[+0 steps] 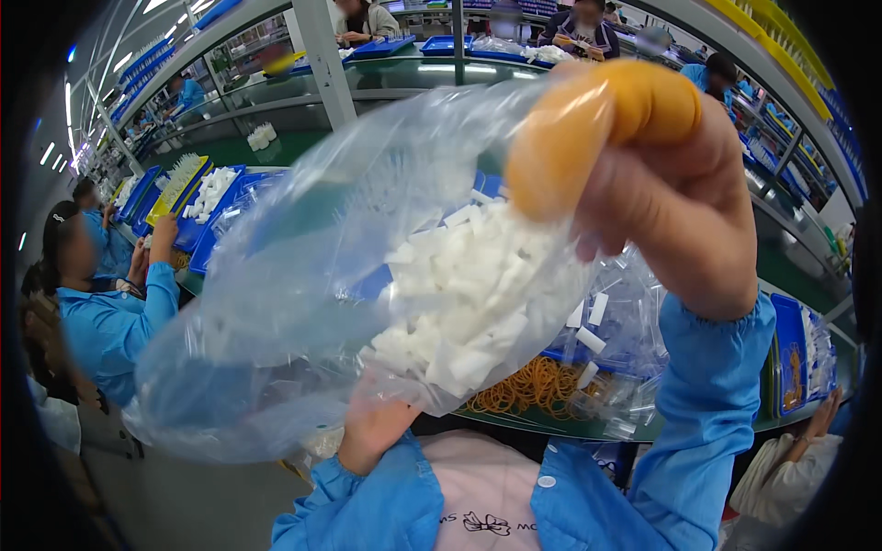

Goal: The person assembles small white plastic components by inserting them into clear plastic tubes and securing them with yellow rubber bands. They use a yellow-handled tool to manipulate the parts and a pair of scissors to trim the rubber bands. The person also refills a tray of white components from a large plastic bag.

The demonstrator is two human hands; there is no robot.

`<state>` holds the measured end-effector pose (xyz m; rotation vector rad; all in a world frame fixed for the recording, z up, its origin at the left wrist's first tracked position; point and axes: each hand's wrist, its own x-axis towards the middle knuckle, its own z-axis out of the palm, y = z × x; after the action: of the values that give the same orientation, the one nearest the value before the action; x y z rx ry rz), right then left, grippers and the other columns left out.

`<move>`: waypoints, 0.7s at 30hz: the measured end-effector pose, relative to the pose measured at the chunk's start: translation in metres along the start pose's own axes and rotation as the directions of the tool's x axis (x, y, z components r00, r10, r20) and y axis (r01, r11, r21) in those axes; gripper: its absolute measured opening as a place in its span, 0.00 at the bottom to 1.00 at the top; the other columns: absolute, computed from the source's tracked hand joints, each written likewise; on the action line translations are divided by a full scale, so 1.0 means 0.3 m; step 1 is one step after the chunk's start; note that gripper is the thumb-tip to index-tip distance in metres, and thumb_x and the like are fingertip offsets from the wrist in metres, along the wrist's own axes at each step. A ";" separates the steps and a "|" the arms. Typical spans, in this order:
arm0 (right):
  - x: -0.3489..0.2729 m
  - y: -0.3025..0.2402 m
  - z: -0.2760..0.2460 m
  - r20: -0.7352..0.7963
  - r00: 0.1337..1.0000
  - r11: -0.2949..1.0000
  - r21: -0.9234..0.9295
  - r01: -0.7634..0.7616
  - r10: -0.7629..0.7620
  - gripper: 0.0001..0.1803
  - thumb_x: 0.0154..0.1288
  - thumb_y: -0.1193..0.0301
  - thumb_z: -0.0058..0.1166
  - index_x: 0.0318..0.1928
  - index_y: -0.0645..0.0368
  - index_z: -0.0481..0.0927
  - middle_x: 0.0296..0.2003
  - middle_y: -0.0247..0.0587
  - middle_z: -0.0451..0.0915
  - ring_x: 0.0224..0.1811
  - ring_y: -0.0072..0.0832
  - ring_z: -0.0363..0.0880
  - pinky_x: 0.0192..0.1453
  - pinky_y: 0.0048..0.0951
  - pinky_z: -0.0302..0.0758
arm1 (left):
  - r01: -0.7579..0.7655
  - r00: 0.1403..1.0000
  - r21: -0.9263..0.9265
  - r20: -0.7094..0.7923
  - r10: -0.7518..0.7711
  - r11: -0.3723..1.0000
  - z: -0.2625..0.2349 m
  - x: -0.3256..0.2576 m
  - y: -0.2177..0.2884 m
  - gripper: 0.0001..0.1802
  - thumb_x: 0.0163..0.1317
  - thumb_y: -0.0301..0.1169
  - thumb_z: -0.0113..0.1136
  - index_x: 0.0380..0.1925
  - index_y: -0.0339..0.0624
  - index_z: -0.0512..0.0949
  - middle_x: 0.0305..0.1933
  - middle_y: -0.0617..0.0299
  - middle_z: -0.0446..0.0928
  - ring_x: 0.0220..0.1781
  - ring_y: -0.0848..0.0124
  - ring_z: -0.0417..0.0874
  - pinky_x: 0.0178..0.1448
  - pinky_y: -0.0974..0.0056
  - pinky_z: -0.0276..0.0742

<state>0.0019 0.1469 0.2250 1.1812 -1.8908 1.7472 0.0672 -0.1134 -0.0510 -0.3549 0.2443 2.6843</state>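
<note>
A large clear plastic bag (303,275) is raised close in front of me, tilted, with several small white plastic parts (469,294) heaped in its lower right part. My right hand (671,202), with an orange finger cot on one finger, grips the bag's upper right edge. My left hand (372,432) holds the bag from below, mostly hidden behind the plastic. Both forearms wear blue sleeves.
Behind the bag a green workbench (551,424) carries a pile of orange rubber bands (528,386), small clear bags (629,321) and blue trays (790,354). A person in blue (110,312) sits at my left. More workers sit across the line at the back.
</note>
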 end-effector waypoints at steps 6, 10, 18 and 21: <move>0.075 -0.029 0.145 0.364 0.813 0.891 0.157 0.427 -0.454 0.08 0.53 0.76 0.56 0.36 0.59 0.81 0.26 0.40 0.78 0.24 0.33 0.76 0.28 0.32 0.73 | -0.094 0.990 0.174 0.121 0.073 0.980 0.062 0.029 -0.039 0.24 0.66 0.44 0.43 0.59 0.46 0.68 0.65 0.52 0.64 0.66 0.55 0.62 0.70 0.46 0.53; 0.087 -0.154 0.225 0.597 0.769 0.957 -0.004 0.290 -0.230 0.11 0.40 0.77 0.57 0.29 0.51 0.84 0.27 0.41 0.81 0.35 0.41 0.80 0.36 0.36 0.75 | -0.104 0.989 0.226 0.128 0.077 0.969 0.062 0.051 -0.050 0.24 0.66 0.44 0.44 0.59 0.46 0.68 0.64 0.52 0.64 0.66 0.55 0.63 0.70 0.47 0.53; 0.150 -0.208 0.312 0.669 0.699 0.932 -0.025 0.363 -0.254 0.09 0.42 0.77 0.56 0.25 0.50 0.85 0.28 0.40 0.82 0.34 0.38 0.81 0.37 0.35 0.76 | -0.121 0.988 0.297 0.126 0.087 0.947 0.066 0.069 -0.026 0.25 0.65 0.43 0.46 0.59 0.45 0.68 0.64 0.52 0.64 0.66 0.56 0.63 0.70 0.47 0.54; 0.171 -0.198 0.277 0.592 0.752 0.931 -0.007 0.366 -0.291 0.09 0.45 0.78 0.53 0.26 0.54 0.85 0.29 0.42 0.82 0.35 0.39 0.81 0.41 0.36 0.76 | -0.113 0.987 0.315 0.143 0.070 0.942 0.089 0.084 -0.034 0.25 0.65 0.42 0.46 0.59 0.44 0.67 0.64 0.52 0.64 0.66 0.56 0.63 0.70 0.47 0.54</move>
<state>0.0388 0.0561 0.2841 2.0328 -1.8835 1.1276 0.0437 -0.0885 -0.0340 -0.0688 0.6645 2.6813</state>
